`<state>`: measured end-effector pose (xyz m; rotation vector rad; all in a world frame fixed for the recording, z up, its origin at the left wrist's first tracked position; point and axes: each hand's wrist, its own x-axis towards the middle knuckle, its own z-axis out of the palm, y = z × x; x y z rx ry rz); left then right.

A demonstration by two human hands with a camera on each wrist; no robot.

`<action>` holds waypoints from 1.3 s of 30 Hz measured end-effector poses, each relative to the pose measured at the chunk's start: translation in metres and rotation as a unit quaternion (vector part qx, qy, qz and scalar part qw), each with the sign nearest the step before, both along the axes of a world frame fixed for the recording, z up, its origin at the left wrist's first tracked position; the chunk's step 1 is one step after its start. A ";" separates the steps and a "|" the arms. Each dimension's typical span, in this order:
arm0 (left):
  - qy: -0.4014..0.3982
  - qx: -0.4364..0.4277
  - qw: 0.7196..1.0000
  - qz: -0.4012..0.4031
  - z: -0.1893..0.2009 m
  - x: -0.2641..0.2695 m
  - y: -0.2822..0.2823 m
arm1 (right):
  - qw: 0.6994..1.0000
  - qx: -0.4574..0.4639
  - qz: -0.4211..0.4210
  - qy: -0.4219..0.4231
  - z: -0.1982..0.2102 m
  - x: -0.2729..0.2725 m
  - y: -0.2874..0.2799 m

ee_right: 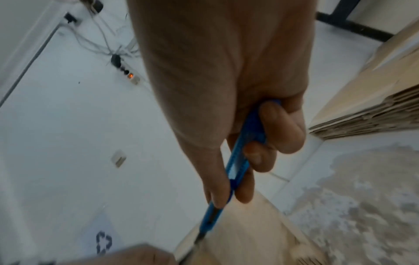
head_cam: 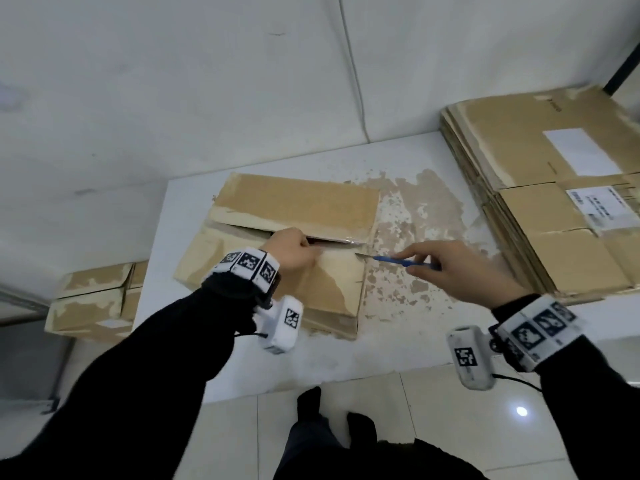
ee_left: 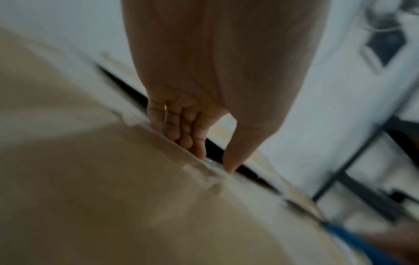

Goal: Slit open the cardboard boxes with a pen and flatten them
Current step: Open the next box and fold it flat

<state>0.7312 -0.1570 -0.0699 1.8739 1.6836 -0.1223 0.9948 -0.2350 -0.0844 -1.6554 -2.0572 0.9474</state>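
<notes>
A brown cardboard box [head_cam: 294, 202] lies on the white table [head_cam: 398, 348], its top seam slit and gaping. My left hand [head_cam: 306, 245] is at that seam: its fingers [ee_left: 181, 132] dip into the dark gap behind the near flap's edge and the thumb [ee_left: 233, 157] sits on the taped edge, so it grips the flap [ee_left: 90, 179]. My right hand [head_cam: 405, 263] holds a blue pen [head_cam: 391, 259] to the right of the box. Its metal tip touches the box's right end at the seam. In the right wrist view the fingers [ee_right: 260, 157] wrap the pen [ee_right: 240, 168] over the box [ee_right: 244, 233].
A stack of flattened boxes [head_cam: 554, 202] fills the table's right end. Another box [head_cam: 93, 303] stands low beside the table's left edge. Worn brown patches mark the tabletop right of the box. A power strip [ee_right: 129, 75] with cables lies on the floor behind.
</notes>
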 end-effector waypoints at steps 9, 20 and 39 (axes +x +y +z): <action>-0.334 0.002 0.851 0.404 -0.010 0.020 -0.007 | 0.974 0.179 -0.001 -0.138 -0.003 -0.010 -0.003; -0.402 0.035 0.835 0.375 -0.010 0.016 -0.011 | 0.947 0.120 -0.256 -0.153 -0.036 0.043 0.000; 0.090 0.055 0.980 -0.168 0.105 -0.050 -0.048 | 0.973 0.223 0.006 0.055 -0.051 -0.056 0.003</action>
